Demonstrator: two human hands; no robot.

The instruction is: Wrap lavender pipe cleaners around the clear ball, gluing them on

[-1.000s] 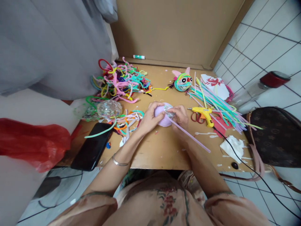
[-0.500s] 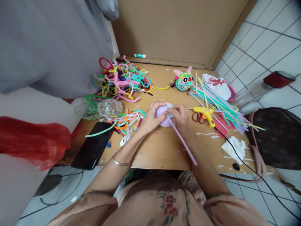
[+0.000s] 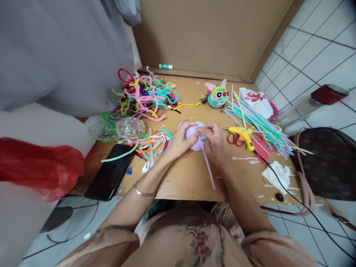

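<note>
A round ball wrapped in lilac pipe cleaner (image 3: 191, 145) sits between my hands above the middle of the table, with a clear patch still showing on its right side. My left hand (image 3: 181, 138) is closed around the ball's left side, thumb across its front. My right hand (image 3: 213, 138) is closed at its right side, fingers pressed on the clear patch; whether they pinch the strand there is hidden. From the ball a loose lilac pipe cleaner end (image 3: 208, 168) hangs down towards the table's front edge.
Right of my hands lie a yellow glue gun (image 3: 242, 135) with a black cord, scissors (image 3: 235, 139) and straight pipe cleaners (image 3: 258, 122). Behind stands a finished-looking animal ball (image 3: 218, 97). Leftward are tangled pipe cleaners (image 3: 144, 94), a clear ball (image 3: 130, 127) and a black phone (image 3: 109, 172).
The loose lilac pipe cleaner end has swung left and now hangs more steeply. My right fingers have shifted slightly on the ball, while my left hand has hardly moved.
</note>
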